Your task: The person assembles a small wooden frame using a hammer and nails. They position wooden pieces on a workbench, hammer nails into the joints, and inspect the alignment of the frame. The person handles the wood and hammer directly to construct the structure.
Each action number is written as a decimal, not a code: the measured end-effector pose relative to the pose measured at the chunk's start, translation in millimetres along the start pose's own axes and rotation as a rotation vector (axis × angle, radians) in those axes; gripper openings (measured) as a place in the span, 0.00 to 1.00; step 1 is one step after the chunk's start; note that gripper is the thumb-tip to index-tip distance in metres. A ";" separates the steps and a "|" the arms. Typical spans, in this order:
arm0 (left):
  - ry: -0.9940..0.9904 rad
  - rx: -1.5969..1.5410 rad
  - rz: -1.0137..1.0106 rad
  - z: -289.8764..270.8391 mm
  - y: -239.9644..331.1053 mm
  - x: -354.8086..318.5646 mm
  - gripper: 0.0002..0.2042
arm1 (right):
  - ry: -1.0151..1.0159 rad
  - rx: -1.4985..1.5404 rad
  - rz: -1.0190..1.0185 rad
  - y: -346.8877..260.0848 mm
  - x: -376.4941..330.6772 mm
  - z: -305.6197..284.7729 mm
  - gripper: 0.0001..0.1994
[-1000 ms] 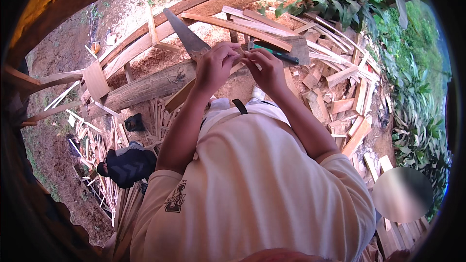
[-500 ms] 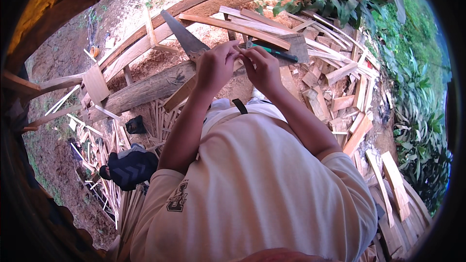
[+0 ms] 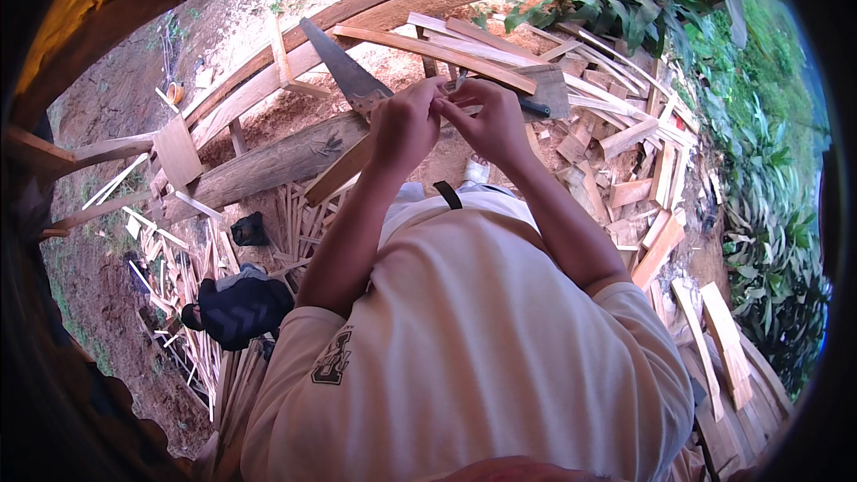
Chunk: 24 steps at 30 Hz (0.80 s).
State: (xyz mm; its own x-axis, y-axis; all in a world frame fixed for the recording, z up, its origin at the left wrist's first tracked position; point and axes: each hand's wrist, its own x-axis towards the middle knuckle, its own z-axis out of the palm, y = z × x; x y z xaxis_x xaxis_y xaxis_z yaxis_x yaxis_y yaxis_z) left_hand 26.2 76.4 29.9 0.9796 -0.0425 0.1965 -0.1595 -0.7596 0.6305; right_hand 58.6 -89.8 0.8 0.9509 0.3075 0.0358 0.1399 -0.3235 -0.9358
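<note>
Closest to us is the cream shirt (image 3: 482,330), with a black strap (image 3: 448,195) at its lower hem and, past that, a foot in white footwear (image 3: 477,170). Beyond the shirt, the left hand (image 3: 407,125) and the right hand (image 3: 489,123) are raised together, fingers bent and fingertips meeting. The fingers mask the spot where they meet, so we cannot fairly tell whether anything small is pinched there.

Just past the hands we find two tools. The saw (image 3: 337,62) lies at the far left side of the left hand, its broad end close by the fingers and its narrow end pointing away to the upper left. The hammer (image 3: 536,109) sits behind the right hand, mostly covered by it: we see its dark handle end poking out on the right and a bit of metal above the fingertips.

Below the tools runs a weathered plank (image 3: 277,161). Left of the left forearm we see thin wood strips (image 3: 290,219), a small black bag (image 3: 249,229) and a dark bundle (image 3: 239,308). To the right lies a pile of offcuts (image 3: 629,138). Farther out, a long curved beam (image 3: 357,22) spans the view, and leafy plants (image 3: 616,0) grow at the upper right.
</note>
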 end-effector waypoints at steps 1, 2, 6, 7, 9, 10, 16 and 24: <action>0.020 -0.018 0.015 5.8 -2.5 -0.9 0.15 | -0.013 0.004 0.022 1.0 0.4 -2.7 0.19; 0.043 -0.020 0.024 7.9 -4.7 -2.7 0.14 | -0.041 0.015 0.069 -1.3 0.1 -5.0 0.21; 0.130 -0.136 0.060 17.0 -12.3 -8.4 0.12 | -0.035 0.022 0.078 -10.6 -1.1 -8.0 0.22; 0.138 -0.137 0.058 16.9 -14.5 -9.0 0.11 | -0.039 0.007 0.097 -14.1 0.0 -7.3 0.22; 0.153 -0.163 0.055 18.7 -11.4 -8.5 0.11 | -0.038 0.031 0.097 -12.8 0.9 -8.0 0.21; 0.153 -0.175 0.052 16.6 -11.8 -10.1 0.11 | -0.038 0.054 0.116 -12.4 1.0 -6.4 0.21; 0.186 -0.256 0.050 13.7 -10.2 -6.2 0.11 | -0.059 0.064 0.127 -13.4 3.0 -7.5 0.20; 0.201 -0.209 0.024 16.4 -9.3 -3.6 0.05 | -0.004 -0.024 0.255 78.9 8.0 -35.9 0.18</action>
State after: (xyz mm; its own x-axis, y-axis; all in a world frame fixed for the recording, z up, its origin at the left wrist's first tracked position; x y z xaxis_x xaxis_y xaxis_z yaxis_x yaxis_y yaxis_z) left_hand 26.1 73.0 10.9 0.9347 0.0862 0.3448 -0.2246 -0.6085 0.7611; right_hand 87.2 -145.0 -60.1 0.9550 0.2169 -0.2022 -0.0980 -0.4124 -0.9057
